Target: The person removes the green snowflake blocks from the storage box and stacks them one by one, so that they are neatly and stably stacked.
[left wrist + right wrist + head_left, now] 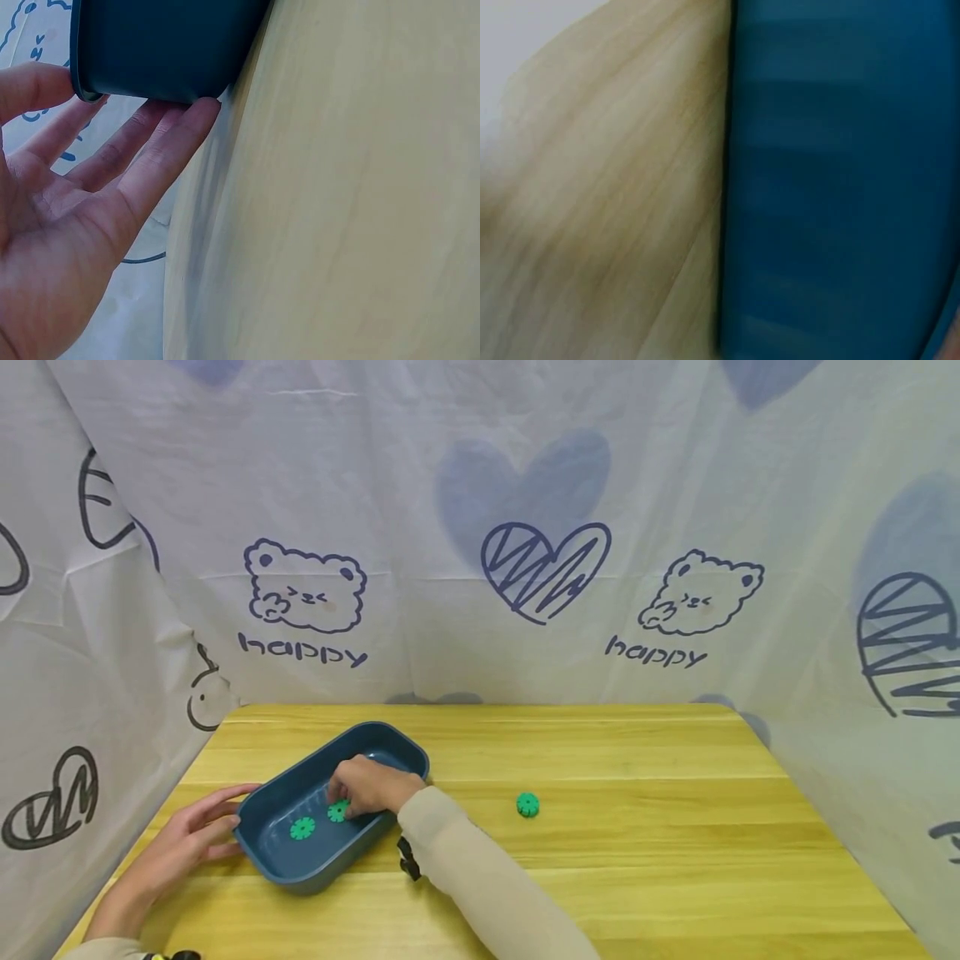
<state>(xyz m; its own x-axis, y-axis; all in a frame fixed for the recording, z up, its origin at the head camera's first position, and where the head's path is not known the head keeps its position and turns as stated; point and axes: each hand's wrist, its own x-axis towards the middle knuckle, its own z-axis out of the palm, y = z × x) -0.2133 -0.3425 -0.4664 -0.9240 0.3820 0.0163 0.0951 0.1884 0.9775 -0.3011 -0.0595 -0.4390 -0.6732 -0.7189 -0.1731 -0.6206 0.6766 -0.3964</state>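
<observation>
A dark blue rectangular bin (300, 781) with rounded corners stands on the left half of the table. Inside, a flat green notched disc (303, 828) lies on the bottom. My right hand (371, 783) reaches over the near wall into the bin, its fingers curled and pinching another green notched disc (338, 811) close to the bottom. At the bin's left end, my left hand (187, 831) touches the outside with nearly straight fingers. In the left wrist view, the thumb meets the rim and the other fingertips rest against the wall. The right wrist view shows mostly blurred bin wall (840, 180).
A green notched piece (528, 804), thicker-looking and perhaps a stack, lies on the wooden table (660, 843) right of the bin. A printed white cloth (427, 610) hangs behind and along both sides of the table.
</observation>
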